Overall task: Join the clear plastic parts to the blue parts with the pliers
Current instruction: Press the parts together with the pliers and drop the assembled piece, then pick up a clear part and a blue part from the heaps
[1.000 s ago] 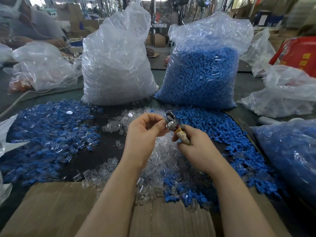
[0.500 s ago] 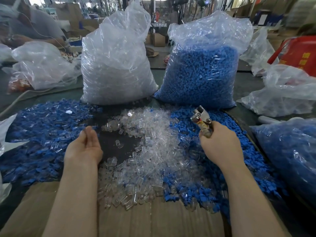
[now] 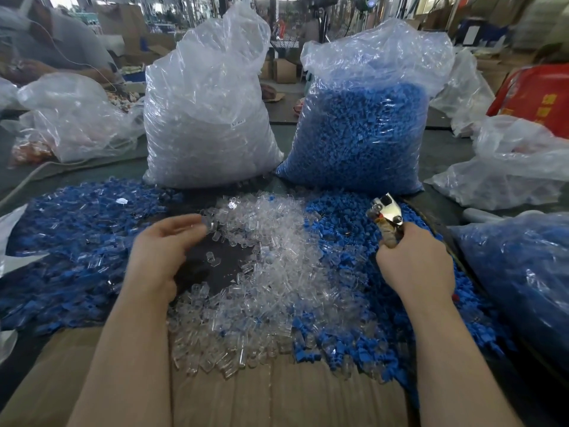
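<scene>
Right hand [image 3: 414,266] is wrapped around the handles of the pliers [image 3: 387,214], their metal head tilted up and away over the heap of blue parts [image 3: 345,229]. Over to the left, the left hand [image 3: 160,251] reaches to the far edge of the clear plastic parts [image 3: 271,272], fingers loosely bent, the tips touching a clear piece or two; whether it actually pinches one, I cannot tell from this view. The clear pile lies in the middle of the counter [image 3: 129,171], the loose blue heap just beside it on the right, and a spread of blue pieces with clear ones fitted on them [image 3: 70,241] on the left. Behind stand two big bags, one of clear parts [image 3: 206,118], one of blue parts [image 3: 363,124]. Brown cardboard [image 3: 277,396] covers the near edge under both forearms.
</scene>
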Demonstrator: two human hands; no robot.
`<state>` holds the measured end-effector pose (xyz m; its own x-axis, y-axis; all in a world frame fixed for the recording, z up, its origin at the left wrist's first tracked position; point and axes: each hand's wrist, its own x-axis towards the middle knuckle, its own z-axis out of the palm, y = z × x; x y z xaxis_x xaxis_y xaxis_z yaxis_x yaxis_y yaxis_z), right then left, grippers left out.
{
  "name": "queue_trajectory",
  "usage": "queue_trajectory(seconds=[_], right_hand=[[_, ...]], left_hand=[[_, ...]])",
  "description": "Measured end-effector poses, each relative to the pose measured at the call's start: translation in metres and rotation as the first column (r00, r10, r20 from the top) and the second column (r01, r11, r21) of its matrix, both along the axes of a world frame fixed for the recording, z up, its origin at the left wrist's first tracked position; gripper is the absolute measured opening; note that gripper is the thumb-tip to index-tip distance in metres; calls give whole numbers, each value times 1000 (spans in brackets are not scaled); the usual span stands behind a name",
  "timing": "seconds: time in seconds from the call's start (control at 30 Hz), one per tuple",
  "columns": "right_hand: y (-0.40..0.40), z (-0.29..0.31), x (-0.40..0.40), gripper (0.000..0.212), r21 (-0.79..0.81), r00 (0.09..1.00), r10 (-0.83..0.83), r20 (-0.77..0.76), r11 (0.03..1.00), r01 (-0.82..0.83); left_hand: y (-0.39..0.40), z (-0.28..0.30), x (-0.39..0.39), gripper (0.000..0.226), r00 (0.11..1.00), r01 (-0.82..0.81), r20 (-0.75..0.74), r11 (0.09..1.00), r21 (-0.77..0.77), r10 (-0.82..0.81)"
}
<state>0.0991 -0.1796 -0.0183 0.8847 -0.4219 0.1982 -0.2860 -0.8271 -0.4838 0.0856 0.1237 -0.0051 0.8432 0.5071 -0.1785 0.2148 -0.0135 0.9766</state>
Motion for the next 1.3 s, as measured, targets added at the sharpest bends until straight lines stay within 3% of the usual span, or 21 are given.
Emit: queue_trajectory(seconds=[0.07, 0.17, 0.43, 0.53, 0.67, 0.83, 0.93, 1.07, 1.2, 1.3], right_hand=[[0, 0, 0, 15, -50, 998, 9, -58, 999, -12], [3, -1, 0, 11, -86, 993, 13, -115, 996, -23], [5, -5, -2, 20, -163, 959, -35, -280, 987, -12], [8, -5, -3, 27, -165, 957, -28, -289, 986, -21], [10, -7, -3, 21, -178, 970, 27, -241, 981, -71], [10, -6, -3, 18, -189, 959, 78, -271, 973, -132], [10, -8, -3, 16, -179, 957, 70, -283, 976, -124], [12, -10, -1, 25, -197, 975, 30, -221, 978, -75], [11, -10, 1, 31, -198, 972, 24, -233, 978, -71], [13, -9, 2, 22, -185, 973, 27, -229, 980, -70]], left_hand=[[-7, -4, 1, 21, 980, 184, -123, 945, 272, -155], [-11, -13, 3, 24, 932, 329, -307, 808, 488, -193], [-13, -16, 7, 20, 930, 329, -334, 759, 561, -156], [-13, -19, 7, 19, 943, 295, -314, 720, 628, -113], [-13, -21, 8, 17, 944, 276, -326, 656, 702, -49], [-15, -23, 8, 8, 964, 217, -266, 644, 734, -22], [-17, -21, 9, 4, 987, 133, -153, 743, 656, -42], [-25, -14, 8, 6, 990, 138, -18, 914, 381, -142], [-37, -7, 7, 13, 975, 182, 88, 963, 196, -203], [-45, -4, 7, 16, 961, 245, 102, 964, 100, -255]])
